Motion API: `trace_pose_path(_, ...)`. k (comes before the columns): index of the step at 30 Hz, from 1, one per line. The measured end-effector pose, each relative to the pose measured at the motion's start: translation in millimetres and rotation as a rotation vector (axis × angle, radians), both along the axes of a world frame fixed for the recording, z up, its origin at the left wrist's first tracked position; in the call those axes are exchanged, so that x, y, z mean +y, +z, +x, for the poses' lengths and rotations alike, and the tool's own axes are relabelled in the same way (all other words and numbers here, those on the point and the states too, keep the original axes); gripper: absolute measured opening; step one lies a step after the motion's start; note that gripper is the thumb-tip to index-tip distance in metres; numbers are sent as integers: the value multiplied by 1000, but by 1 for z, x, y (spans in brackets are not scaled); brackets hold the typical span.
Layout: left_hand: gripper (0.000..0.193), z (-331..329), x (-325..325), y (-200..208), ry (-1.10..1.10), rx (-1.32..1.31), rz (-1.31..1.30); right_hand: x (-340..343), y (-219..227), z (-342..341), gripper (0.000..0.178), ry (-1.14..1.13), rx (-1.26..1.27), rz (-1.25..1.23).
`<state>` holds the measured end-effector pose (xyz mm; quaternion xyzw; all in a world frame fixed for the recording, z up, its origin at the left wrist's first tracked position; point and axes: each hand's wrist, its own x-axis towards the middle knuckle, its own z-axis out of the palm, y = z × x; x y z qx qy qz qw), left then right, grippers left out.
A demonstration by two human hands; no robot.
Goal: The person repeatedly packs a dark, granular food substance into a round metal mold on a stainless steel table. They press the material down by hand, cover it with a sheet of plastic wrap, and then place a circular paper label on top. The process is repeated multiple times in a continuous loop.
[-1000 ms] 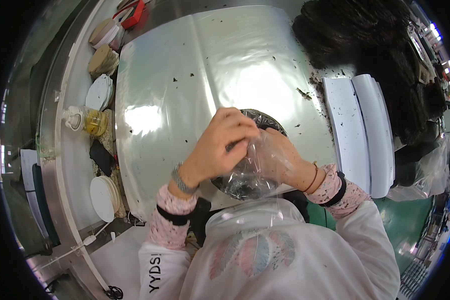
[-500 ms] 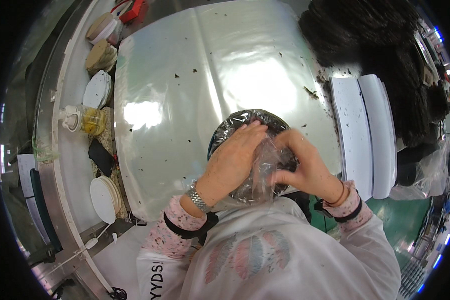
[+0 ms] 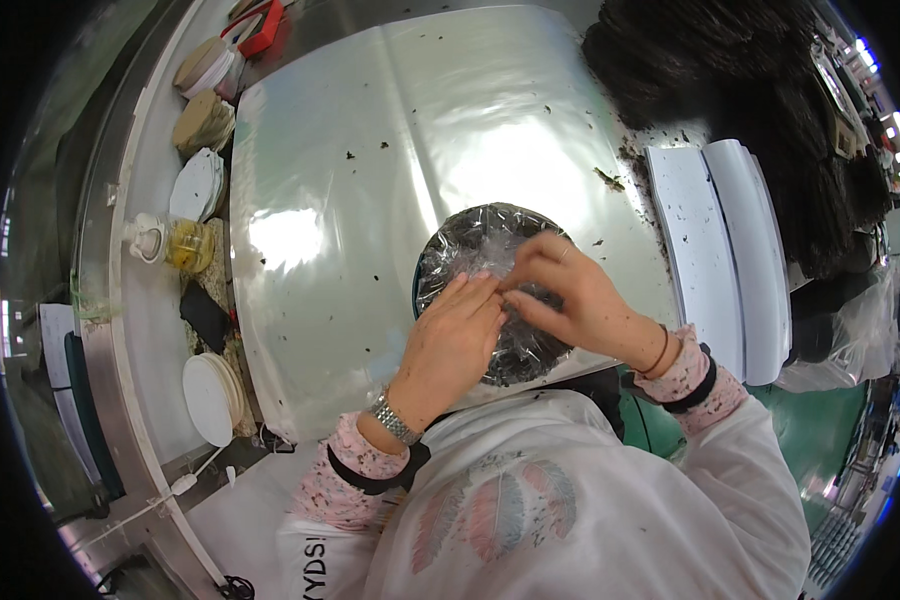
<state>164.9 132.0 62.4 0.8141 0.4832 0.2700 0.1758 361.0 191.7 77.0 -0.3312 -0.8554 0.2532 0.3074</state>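
Observation:
A round, dark, flat bundle (image 3: 530,352) lies near the table's front edge, wrapped in see-through plastic film (image 3: 478,246) that is bunched at the middle of its top. My left hand (image 3: 455,332) rests on the film with its fingers stretched out and side by side, their tips at the bunched part. Against those tips, my right hand (image 3: 567,300) pinches the gathered film between thumb and fingers. Both hands hide part of the gather and the bundle's centre.
A shiny plastic sheet (image 3: 320,330) with dark flakes covers the table. Along the left edge stand round discs (image 3: 208,400), a bottle of yellow liquid (image 3: 188,245) and a red object (image 3: 262,28). On the right are white papers (image 3: 692,250) and tall piles of dark thin sheets (image 3: 660,60).
The loose film that stood up between my hands is now drawn down and bunched at the bundle's middle. My left hand has slid back toward me; my right hand has moved in and up.

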Motion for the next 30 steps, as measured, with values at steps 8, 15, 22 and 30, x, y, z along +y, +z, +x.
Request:
trace_pose_path(8,62,5,1,19,-22,-14,-51,3,-10,10,20,160,-182,34)
trace_pose_path(15,74,12,1,18,-59,202,-96,4,7,70,87,-119,137,-539)
trace_pose_path(22,65,17,1,27,-95,319,-149,3,-42,27,73,-203,184,-321)
trace_pose_path(30,64,22,0,30,-106,345,-153,-47,-56,361,47,-1082,-463,159)
